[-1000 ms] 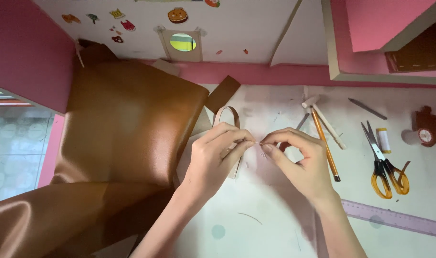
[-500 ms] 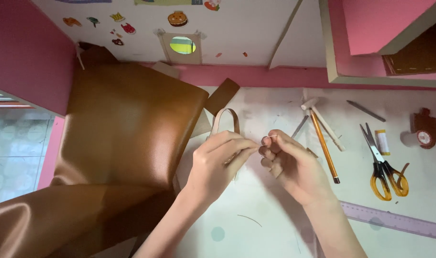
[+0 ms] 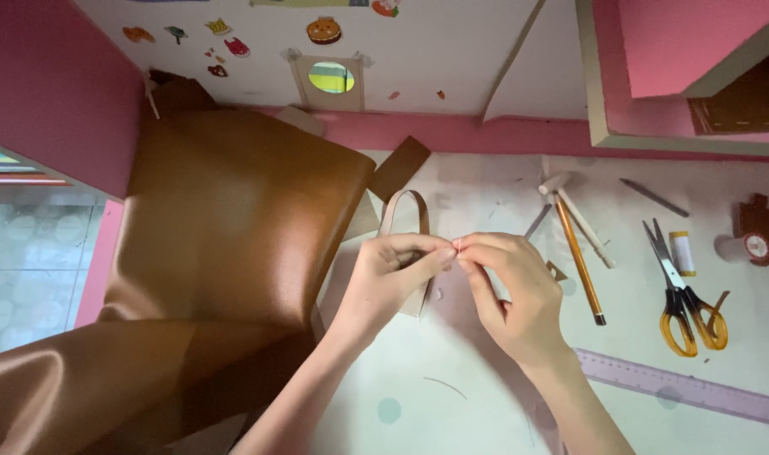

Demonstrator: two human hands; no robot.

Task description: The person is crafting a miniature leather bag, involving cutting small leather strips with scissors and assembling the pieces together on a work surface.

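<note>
both hands meet over the middle of the pale desk (image 3: 452, 404). the left hand (image 3: 389, 282) lies on a bent tan strip (image 3: 405, 211), its grip closed on the strip – thumb and forefinger pressed together at the tip. the right hand (image 3: 507, 291) comes in from the other side, and its fingertips pinch together right against those of the left; whether something thin sits between them is too small to tell. the strip arches up behind the left hand in a narrow loop and shows again below the fingers, lying flat on the desk.

to the left a big sheet of brown leather-like cloth (image 3: 233, 227) covers that end of the desk and hangs in shiny folds off the near edge. a small dark brown scrap (image 3: 399, 167) lies just beyond the loop.

on the right, well apart from the hands – a wooden hammer (image 3: 570, 211), a brown pencil (image 3: 580, 257) beside it, a grey pen (image 3: 654, 198), yellow-handled scissors (image 3: 683, 299) lying shut, a small yellow spool (image 3: 682, 253), and a brown tape holder (image 3: 757, 232) near the edge. a purple ruler (image 3: 679, 388) runs aslant along the near right. the white wall (image 3: 452, 50) behind carries small stickers.
</note>
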